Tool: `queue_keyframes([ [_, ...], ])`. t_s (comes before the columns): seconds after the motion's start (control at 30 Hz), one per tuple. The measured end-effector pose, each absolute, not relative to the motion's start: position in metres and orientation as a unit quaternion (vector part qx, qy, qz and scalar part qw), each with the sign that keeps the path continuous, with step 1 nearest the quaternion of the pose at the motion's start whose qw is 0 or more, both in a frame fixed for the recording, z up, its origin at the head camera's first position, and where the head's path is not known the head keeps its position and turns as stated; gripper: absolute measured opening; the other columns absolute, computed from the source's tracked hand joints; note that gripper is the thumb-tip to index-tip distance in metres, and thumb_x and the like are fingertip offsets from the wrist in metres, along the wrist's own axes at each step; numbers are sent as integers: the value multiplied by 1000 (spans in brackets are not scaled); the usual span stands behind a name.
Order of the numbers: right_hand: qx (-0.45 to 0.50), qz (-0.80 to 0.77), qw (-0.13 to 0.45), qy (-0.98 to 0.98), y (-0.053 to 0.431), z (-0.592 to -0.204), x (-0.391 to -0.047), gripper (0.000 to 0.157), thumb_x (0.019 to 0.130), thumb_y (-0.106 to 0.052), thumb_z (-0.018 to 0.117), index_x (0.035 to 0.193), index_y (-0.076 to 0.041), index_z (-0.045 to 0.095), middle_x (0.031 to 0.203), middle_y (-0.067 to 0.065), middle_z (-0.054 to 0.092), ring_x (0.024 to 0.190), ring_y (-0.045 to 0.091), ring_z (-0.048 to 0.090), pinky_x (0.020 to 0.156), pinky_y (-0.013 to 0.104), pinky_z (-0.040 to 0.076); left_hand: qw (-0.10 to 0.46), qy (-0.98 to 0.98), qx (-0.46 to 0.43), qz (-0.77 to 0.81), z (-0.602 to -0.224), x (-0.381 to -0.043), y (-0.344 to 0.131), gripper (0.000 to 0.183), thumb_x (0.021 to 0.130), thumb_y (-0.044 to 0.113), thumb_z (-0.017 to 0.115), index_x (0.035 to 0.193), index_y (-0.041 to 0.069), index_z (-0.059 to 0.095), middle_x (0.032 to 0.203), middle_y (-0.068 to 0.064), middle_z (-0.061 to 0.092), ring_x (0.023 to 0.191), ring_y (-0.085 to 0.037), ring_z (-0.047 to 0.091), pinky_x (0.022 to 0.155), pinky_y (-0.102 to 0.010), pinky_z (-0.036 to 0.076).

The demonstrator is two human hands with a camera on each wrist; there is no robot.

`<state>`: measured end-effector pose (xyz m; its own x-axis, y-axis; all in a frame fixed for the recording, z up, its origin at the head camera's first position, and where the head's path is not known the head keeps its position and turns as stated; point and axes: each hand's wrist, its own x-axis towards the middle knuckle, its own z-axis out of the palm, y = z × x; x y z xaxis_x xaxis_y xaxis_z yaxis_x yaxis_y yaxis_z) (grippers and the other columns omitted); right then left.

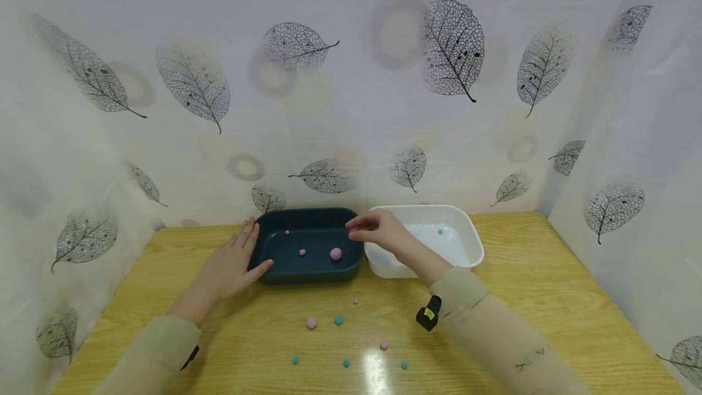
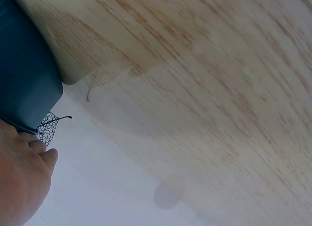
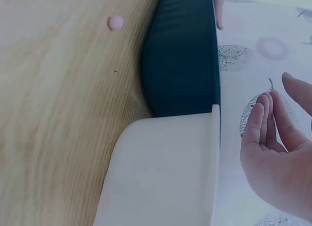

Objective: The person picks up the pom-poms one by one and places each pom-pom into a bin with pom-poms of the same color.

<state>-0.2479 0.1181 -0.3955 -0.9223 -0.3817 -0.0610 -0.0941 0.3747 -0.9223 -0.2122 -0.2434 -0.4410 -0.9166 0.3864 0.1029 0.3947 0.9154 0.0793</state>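
A dark blue tray (image 1: 307, 276) stands at the back of the table, with two small pink balls and a larger pink ball (image 1: 336, 253) in it. My left hand (image 1: 227, 264) rests on its left side, fingers extended along the rim and thumb near the front edge. My right hand (image 1: 381, 233) hovers where the dark tray meets a white tray (image 1: 476, 253). In the right wrist view, that hand's thumb stands apart from its fingers (image 3: 253, 126), with nothing visible between them. One small teal ball (image 1: 440, 231) lies in the white tray.
Loose on the wooden table (image 1: 230, 346) in front of the trays lie a pink ball (image 1: 311, 323), a teal ball (image 1: 338, 320) and several other small pink and teal balls. A leaf-patterned curtain (image 1: 351, 108) rises behind the trays and along both sides.
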Motion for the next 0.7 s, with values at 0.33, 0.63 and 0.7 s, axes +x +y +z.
queue_keyframes([
  [0.33, -188, -544, 160, 802, 145, -401, -215, 31, 99, -9, 73, 126, 8, 72, 119, 24, 76, 91, 5, 71, 85, 20, 59, 38, -978, -198, -54, -442, -213, -244, 91, 106, 53, 56, 162, -13, 27, 173, -31, 21, 160, -48, 25, 128, -60, 32],
  [0.63, -221, -555, 176, 783, 160, -420, -180, 29, 96, -4, 75, 120, 13, 71, 116, 34, 73, 92, 4, 72, 82, 17, 60, 42, -977, -200, -55, -444, -213, -244, 91, 106, 53, 56, 161, -14, 28, 172, -32, 21, 160, -48, 25, 129, -60, 32],
  [0.7, -227, -558, 183, 777, 162, -423, -173, 29, 95, -3, 75, 119, 13, 72, 116, 35, 72, 92, 2, 71, 83, 17, 60, 42, -977, -199, -56, -444, -213, -244, 91, 106, 52, 56, 161, -14, 28, 173, -32, 21, 160, -48, 25, 129, -60, 32],
])
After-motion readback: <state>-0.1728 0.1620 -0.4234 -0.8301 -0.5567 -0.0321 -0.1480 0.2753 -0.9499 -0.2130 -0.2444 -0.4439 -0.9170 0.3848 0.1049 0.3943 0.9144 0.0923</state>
